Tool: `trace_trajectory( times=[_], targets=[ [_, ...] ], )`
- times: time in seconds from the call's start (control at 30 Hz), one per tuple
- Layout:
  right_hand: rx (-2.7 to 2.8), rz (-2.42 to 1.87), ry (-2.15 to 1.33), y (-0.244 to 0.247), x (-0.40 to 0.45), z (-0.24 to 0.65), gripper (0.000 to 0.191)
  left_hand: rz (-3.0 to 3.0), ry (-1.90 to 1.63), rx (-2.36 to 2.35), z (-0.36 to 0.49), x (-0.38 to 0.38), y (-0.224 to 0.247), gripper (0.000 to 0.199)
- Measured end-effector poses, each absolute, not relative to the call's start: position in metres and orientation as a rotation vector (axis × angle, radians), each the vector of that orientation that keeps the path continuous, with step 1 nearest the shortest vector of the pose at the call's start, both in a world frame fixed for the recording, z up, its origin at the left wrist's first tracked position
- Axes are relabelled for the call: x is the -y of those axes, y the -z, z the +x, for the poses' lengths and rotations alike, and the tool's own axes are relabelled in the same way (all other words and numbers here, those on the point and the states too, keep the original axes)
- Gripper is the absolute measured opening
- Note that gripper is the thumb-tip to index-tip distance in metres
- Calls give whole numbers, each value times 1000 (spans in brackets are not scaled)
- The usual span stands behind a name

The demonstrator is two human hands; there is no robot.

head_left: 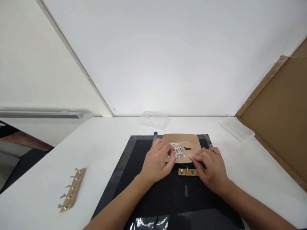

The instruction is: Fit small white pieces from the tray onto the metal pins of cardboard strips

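My left hand (157,161) curls beside a heap of small white and silvery bits (177,150), its thumb and forefinger pinched together; what they hold is too small to make out. The heap lies on a brown sheet (172,138), next to a small black strip (187,148). At the sheet's right side, my right hand (209,169) is closed, its fingertips pinching a small pale piece (190,156). Just below, a wooden strip with metal holders (188,172) is partly covered by the right hand. A clear false nail tip (186,191) lies closer on the black mat (153,198).
A second wooden strip with metal holders (73,190) sits on the white table at left. Behind the mat is a clear plastic lid (153,119), with a clear tray (237,129) at right beside a cardboard wall (280,124). A dark-capped tube (155,136) stands behind my left hand.
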State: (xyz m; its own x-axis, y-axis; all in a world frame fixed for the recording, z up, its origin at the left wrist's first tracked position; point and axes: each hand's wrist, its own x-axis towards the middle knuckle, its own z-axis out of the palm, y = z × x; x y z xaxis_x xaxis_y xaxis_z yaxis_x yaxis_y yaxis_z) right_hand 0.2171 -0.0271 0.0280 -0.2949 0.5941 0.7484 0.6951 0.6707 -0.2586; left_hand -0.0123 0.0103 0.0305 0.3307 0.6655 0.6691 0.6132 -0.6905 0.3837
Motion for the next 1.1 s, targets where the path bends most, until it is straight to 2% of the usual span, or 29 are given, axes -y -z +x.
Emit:
trace_trajectory(
  times=[0.1,0.33,0.5,0.67,0.97,1.1],
  targets=[
    [2026,-956,193,-31,32,211,22,2351,-1265,-986,0,1,-30,19],
    [2076,-907,231,-26,36,208,30,2092,-1117,-976,9,8,-29,19],
    [2084,-889,260,-26,40,211,22,1794,-1093,-925,11,7,-24,23],
    [2057,-861,293,-31,44,211,23,1574,-1034,-881,12,10,-23,27],
    [2078,-839,238,-33,43,213,17,1417,-916,-911,12,13,-27,30],
    [2073,-867,170,-33,40,217,22,1367,-867,-998,12,13,-25,31]
  ],
)
